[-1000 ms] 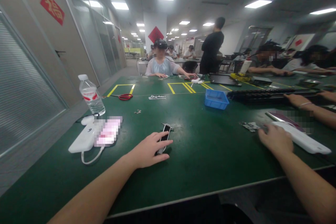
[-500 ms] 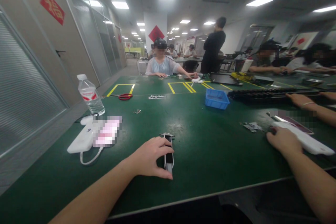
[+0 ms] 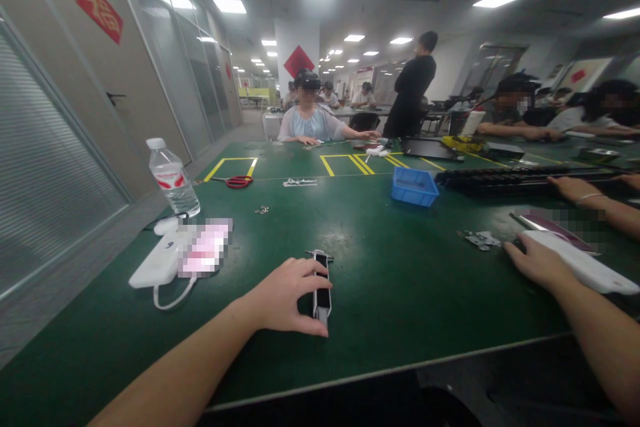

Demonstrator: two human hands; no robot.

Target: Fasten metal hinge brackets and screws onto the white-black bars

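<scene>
My left hand (image 3: 285,297) rests on the green table (image 3: 390,280) with thumb and fingers pinched around a small black and silver device (image 3: 323,293) that lies flat, pointing away from me. My right hand (image 3: 535,260) lies at the right, fingers on the near end of a long white flat object (image 3: 585,270). A dark flat piece (image 3: 550,230) sits just behind that object, and small metal parts (image 3: 477,239) lie to the left of the hand.
A white power bank with a cable (image 3: 160,267) and a water bottle (image 3: 173,179) stand at the left. Red scissors (image 3: 239,181), a blue bin (image 3: 414,187) and a long black rack (image 3: 510,180) lie farther back. Another person's forearms (image 3: 590,200) reach in at the right; other people sit across.
My left hand turned the small device from slanted to pointing straight away and drew it nearer, closing thumb and fingers around it. My right hand shifted slightly right along the white object.
</scene>
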